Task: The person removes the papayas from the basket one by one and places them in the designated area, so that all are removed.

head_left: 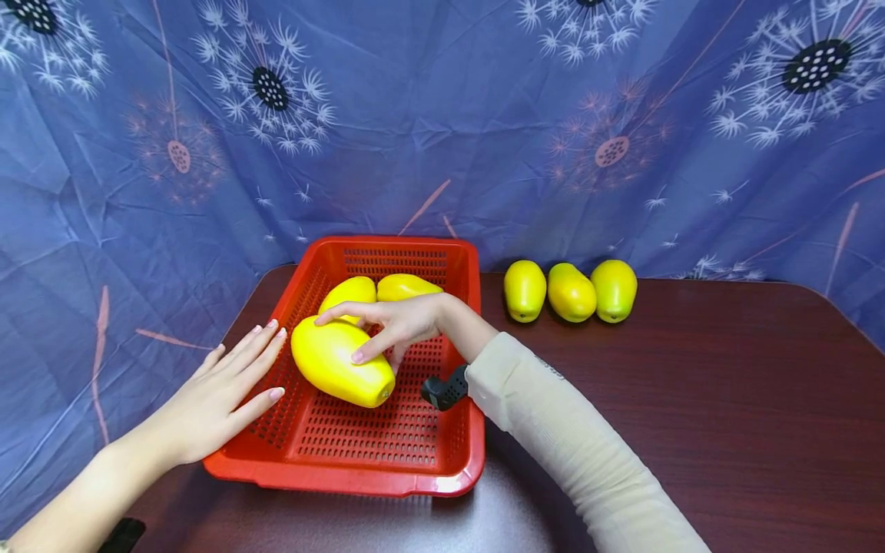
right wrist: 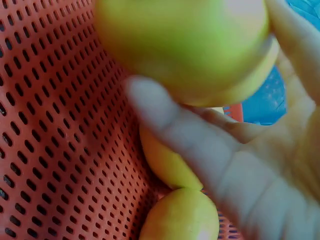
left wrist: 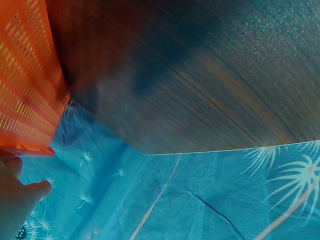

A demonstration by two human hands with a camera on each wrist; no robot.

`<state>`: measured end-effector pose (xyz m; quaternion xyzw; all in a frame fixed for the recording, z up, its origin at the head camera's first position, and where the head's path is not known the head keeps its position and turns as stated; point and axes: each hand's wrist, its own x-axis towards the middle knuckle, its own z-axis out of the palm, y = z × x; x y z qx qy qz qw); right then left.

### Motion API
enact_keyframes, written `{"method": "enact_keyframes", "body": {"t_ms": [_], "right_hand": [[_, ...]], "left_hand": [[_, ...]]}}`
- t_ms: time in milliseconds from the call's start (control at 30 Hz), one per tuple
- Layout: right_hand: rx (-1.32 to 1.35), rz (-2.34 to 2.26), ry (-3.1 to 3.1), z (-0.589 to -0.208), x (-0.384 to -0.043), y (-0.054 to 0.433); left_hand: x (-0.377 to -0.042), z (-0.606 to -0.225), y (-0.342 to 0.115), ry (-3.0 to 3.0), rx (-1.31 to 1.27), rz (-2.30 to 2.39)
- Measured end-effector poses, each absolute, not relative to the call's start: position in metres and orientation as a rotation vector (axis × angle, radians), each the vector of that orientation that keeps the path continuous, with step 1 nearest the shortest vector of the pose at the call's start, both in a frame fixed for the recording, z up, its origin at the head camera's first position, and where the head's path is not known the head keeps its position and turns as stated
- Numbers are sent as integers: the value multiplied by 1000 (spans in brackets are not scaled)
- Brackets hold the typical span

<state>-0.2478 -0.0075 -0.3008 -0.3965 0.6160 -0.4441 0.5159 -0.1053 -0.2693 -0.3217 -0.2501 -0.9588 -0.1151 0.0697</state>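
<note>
A smooth yellow papaya [head_left: 339,361], tapering to a blunt tip, is gripped by my right hand [head_left: 404,322] over the inside of the red basket [head_left: 346,482]. Thumb and fingers are spread across its right and far sides; the right wrist view shows its greenish underside. Behind it two more papayas, one on the left [head_left: 351,293] and one on the right [head_left: 408,286], lie at the basket's far end, partly covered by the hand. My left hand [head_left: 224,392] rests on the basket's left rim, fingers straight and touching no fruit.
To the basket's right, three papayas stand in a row on the dark wooden table: a left one [head_left: 525,290], a middle one [head_left: 571,293] and a greener right one [head_left: 614,290]. A blue dandelion-print cloth [head_left: 429,115] hangs behind the table and down its left side.
</note>
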Motion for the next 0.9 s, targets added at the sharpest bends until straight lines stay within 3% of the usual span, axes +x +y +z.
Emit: {"method": "enact_keyframes", "body": {"t_ms": [900], "right_hand": [[-901, -1415, 1646, -269, -252, 25]], "left_hand": [[-105, -323, -267, -2867, -751, -356]]}}
